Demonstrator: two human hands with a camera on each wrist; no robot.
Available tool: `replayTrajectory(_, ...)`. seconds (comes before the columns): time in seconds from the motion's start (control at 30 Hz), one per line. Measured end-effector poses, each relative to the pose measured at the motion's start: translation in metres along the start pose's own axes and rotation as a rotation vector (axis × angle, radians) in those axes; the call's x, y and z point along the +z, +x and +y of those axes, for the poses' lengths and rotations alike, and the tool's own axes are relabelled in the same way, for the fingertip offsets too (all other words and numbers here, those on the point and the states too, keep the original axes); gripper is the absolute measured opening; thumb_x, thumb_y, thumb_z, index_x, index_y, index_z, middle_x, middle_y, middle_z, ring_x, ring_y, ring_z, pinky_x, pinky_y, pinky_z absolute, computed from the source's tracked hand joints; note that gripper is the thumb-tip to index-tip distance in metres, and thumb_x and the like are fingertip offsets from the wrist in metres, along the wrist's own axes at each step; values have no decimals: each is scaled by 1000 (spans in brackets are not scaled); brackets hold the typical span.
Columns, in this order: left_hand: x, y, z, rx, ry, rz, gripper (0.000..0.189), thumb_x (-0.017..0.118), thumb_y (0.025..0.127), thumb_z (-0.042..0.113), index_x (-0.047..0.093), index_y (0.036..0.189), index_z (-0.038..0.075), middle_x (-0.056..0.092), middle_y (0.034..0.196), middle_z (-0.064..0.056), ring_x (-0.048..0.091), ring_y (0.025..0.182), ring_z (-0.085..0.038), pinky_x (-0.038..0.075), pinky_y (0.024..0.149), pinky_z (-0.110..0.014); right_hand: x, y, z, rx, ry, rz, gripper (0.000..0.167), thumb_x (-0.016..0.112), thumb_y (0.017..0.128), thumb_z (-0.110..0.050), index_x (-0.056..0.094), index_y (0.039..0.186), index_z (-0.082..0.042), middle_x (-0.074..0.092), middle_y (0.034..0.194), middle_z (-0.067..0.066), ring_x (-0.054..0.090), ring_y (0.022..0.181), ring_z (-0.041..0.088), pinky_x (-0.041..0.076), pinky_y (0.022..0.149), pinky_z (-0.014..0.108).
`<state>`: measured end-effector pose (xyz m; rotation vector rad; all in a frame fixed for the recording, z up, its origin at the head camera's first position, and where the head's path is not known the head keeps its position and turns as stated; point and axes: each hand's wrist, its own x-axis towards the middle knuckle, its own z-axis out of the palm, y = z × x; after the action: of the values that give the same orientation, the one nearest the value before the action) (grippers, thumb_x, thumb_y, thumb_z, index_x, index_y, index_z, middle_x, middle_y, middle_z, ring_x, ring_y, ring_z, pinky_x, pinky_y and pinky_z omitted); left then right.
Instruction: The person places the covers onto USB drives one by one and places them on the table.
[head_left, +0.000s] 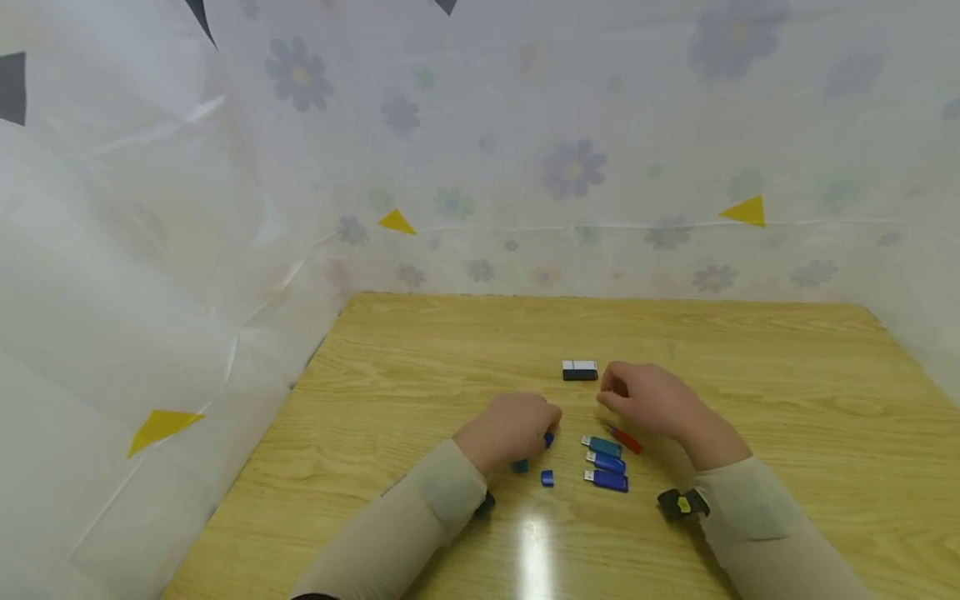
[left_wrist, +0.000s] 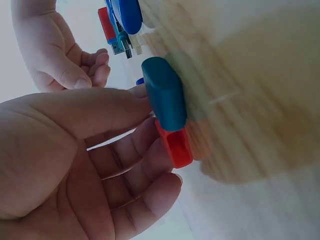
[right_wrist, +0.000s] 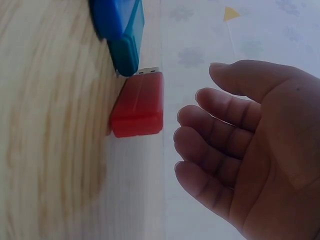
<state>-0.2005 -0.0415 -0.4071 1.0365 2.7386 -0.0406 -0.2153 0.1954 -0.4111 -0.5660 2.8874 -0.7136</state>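
Note:
My left hand (head_left: pixel 513 423) is low over the table, fingers bent around a small red USB stick cap (left_wrist: pixel 179 149) with its hollow end showing. In the left wrist view a teal cap (left_wrist: pixel 165 95) stands in front of it and hides the thumb tip. A blue cap (head_left: pixel 549 439) is beside the left fingertips, and another blue cap (head_left: pixel 547 478) lies nearer the front. Loosely curled and holding nothing, my right hand (head_left: pixel 652 400) hovers just beyond an uncapped red USB stick (right_wrist: pixel 140 107). Uncapped teal (head_left: pixel 606 447), blue (head_left: pixel 609 463) and dark blue (head_left: pixel 609 481) sticks lie side by side.
A white-and-black USB stick pair (head_left: pixel 580 371) lies farther back, left of the right hand. The wooden table (head_left: pixel 420 350) meets a flower-patterned sheet (head_left: pixel 480 167) along its back edge, and plain sheeting (head_left: pixel 90 333) rises on the left.

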Motion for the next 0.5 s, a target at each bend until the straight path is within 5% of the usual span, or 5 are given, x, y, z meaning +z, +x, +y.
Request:
replayTrajectory(0.3, -2, 2, 2, -42, 45, -36, 10, 70, 94, 20, 62, 87, 18, 56, 77, 6, 51, 67, -11, 44, 61, -28, -3, -3, -4, -13, -14, -15, 13, 66, 99, -30, 63, 97, -18, 58, 78, -6, 51, 66, 15, 43, 63, 35)
replayTrajectory(0.5, 2, 1, -5, -72, -83, 14, 13, 71, 91, 20, 59, 87, 18, 57, 74, 6, 51, 63, -12, 43, 58, -28, -9, -8, -10, -47, -23, -35, 13, 66, 99, -31, 62, 95, -20, 56, 75, -6, 49, 64, 14, 41, 60, 34)
